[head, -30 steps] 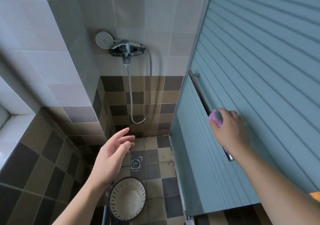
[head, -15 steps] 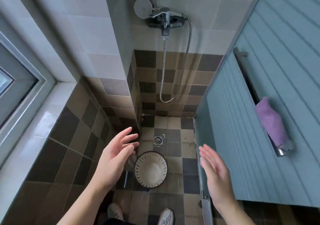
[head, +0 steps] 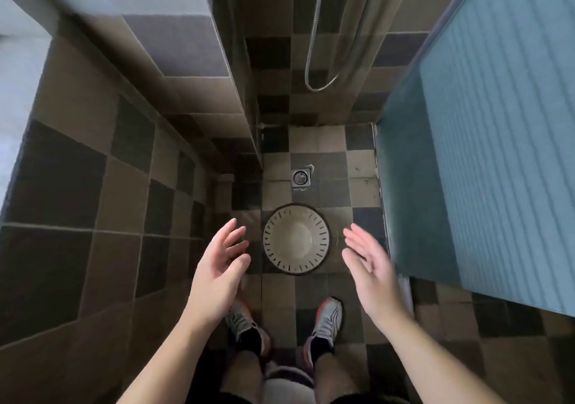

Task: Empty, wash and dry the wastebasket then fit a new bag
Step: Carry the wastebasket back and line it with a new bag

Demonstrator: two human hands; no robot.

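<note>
Wastebasket [head: 296, 238] stands upright on the tiled floor at centre frame, mouth up, slotted rim visible, no bag in it; looks empty. Floor drain [head: 301, 177] sits just above it in frame. Left hand [head: 219, 266] to the basket's left, right hand [head: 370, 263] to its right, both with fingers spread and relaxed, palms facing inward, holding nothing, not touching the basket.

Risks, as judgement: floor may be wet, so shoes [head: 326, 316] at lower centre could slip when bending down; wet smooth plastic could slide out of a two-palm lift; tipping it could spill leftover water on the feet.

Room: narrow stall. Tiled wall [head: 124, 185] closes the left side, ribbed blue glass door [head: 497, 154] closes the right, its lower edge near the right hand. Shower hose [head: 314, 61] hangs at upper centre. Free space is mainly straight up and toward the bottom of frame.
</note>
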